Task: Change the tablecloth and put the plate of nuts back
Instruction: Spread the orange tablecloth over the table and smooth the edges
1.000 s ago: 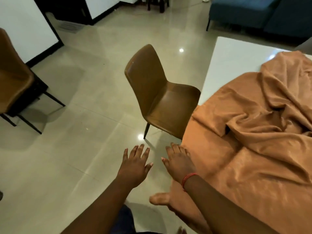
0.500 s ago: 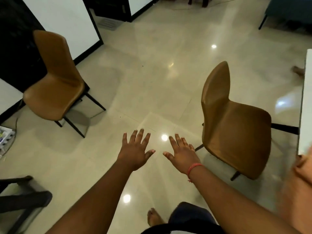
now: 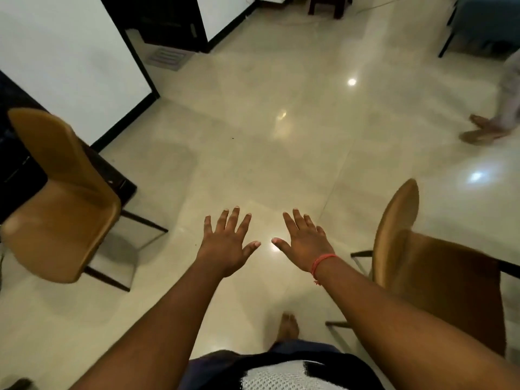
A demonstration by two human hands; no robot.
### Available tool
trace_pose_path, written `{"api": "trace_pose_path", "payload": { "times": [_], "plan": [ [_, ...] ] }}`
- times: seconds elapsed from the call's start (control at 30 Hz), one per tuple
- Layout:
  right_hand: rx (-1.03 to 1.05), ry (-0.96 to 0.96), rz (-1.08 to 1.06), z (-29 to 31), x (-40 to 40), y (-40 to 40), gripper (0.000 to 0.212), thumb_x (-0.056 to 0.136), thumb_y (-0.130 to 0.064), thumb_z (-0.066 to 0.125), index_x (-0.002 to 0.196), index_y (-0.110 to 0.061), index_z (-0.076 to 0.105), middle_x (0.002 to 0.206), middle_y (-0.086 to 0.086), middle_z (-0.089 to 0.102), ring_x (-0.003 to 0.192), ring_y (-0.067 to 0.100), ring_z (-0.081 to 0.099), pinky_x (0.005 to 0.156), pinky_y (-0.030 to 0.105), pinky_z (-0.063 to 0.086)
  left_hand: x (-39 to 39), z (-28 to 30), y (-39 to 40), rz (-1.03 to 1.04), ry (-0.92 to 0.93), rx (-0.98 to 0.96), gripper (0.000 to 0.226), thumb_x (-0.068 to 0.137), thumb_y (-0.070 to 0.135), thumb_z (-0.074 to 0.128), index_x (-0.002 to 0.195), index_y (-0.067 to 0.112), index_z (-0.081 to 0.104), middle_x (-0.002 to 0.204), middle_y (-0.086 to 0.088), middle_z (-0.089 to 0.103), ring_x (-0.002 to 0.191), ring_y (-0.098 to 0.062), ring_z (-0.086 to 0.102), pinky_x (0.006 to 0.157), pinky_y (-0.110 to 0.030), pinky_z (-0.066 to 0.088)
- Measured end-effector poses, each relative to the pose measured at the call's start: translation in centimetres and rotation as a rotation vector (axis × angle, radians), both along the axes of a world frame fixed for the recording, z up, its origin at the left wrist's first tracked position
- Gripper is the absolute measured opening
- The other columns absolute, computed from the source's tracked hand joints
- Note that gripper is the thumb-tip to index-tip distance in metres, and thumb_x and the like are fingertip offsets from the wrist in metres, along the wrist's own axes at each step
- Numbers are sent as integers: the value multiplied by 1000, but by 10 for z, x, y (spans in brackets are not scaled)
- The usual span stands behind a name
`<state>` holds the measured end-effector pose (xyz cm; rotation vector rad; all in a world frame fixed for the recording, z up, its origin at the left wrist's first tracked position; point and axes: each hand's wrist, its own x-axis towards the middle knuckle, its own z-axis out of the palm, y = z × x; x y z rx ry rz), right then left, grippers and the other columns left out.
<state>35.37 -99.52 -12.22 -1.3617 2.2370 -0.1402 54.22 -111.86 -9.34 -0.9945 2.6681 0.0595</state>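
Observation:
Both my hands are stretched out in front of me over the glossy tiled floor, palms down, fingers spread, holding nothing. My left hand [image 3: 226,243] is at centre left. My right hand [image 3: 305,242], with a red thread around its wrist, is just right of it. The table, the tablecloth and the plate of nuts are out of view.
A tan chair [image 3: 60,198] stands at the left by a dark cabinet. A second tan chair [image 3: 439,280] is close at my right. Another person's feet [image 3: 484,130] are on the floor at the far right. My own foot [image 3: 287,327] shows below.
My view has swung left, away from the table and the orange cloth, which have left the frame. The right chair slid toward the right edge. Both hands stay spread and empty.

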Motion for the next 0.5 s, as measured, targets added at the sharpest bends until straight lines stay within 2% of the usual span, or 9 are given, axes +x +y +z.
{"api": "trace_pose_path", "payload": {
  "times": [0.1, 0.27, 0.4, 0.5],
  "plan": [
    [-4, -4, -54, 8, -53, -53, 85, 89, -78, 19, 156, -31, 0, 165, 0, -6, 152, 28, 1, 119, 54, 14, -50, 7, -55, 0, 18, 16, 82, 88, 75, -4, 157, 30, -6, 167, -5, -4, 153, -29, 1, 118, -60, 2],
    [-15, -18, -200, 4, -142, -129, 85, 88, -79, 20, 156, -32, 1, 166, -1, -5, 152, 27, 1, 119, 54, 14, -145, 3, -153, -113, 3, 15, 84, 86, 76, -8, 156, 31, -8, 167, -4, -5, 153, -28, 0, 118, -60, 2],
    [13, -16, -359, 1, -215, -171, 85, 88, -79, 20, 156, -33, 0, 166, -1, -5, 152, 27, 1, 119, 54, 13, -239, -5, -230, -239, -14, 39, 84, 86, 77, -6, 156, 31, -9, 167, -4, -6, 153, -28, -2, 118, -60, 1],
    [13, -26, -521, 4, -266, -189, 85, 88, -79, 20, 156, -32, 1, 166, -1, -5, 152, 27, 1, 120, 54, 14, -314, -6, -272, -361, -12, 69, 88, 81, 79, -12, 156, 33, -10, 166, -3, -8, 153, -27, -5, 118, -60, -1]
  ]
}}
